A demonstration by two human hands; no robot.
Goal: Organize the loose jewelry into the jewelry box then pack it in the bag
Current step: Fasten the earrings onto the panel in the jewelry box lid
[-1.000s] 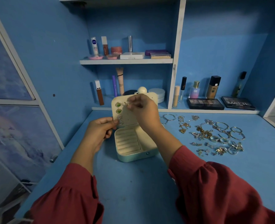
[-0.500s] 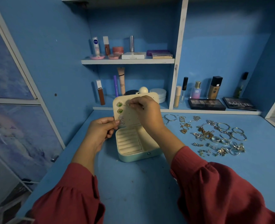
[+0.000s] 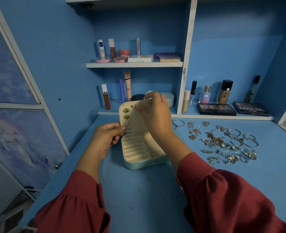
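Note:
A pale green jewelry box (image 3: 139,163) stands open on the blue table, its cream lid (image 3: 139,121) upright. Two green earrings (image 3: 126,113) and two silver triangular earrings (image 3: 127,125) are pinned down the lid's left side. My left hand (image 3: 105,137) grips the lid's left edge. My right hand (image 3: 155,113) pinches a small earring (image 3: 134,106) against the top of the lid. Loose jewelry (image 3: 222,140), rings, bangles and chains, lies spread on the table to the right of the box. No bag is in view.
Cosmetics fill the blue shelves behind: tubes and jars on the upper shelf (image 3: 134,64), bottles (image 3: 206,95) and two eyeshadow palettes (image 3: 216,109) on the lower ledge. A wall panel (image 3: 13,115) lines the left side. The table (image 3: 139,190) reaches toward me between my sleeves.
My right hand has edged slightly along the top of the lid with the small earring. The left hand keeps its hold on the lid.

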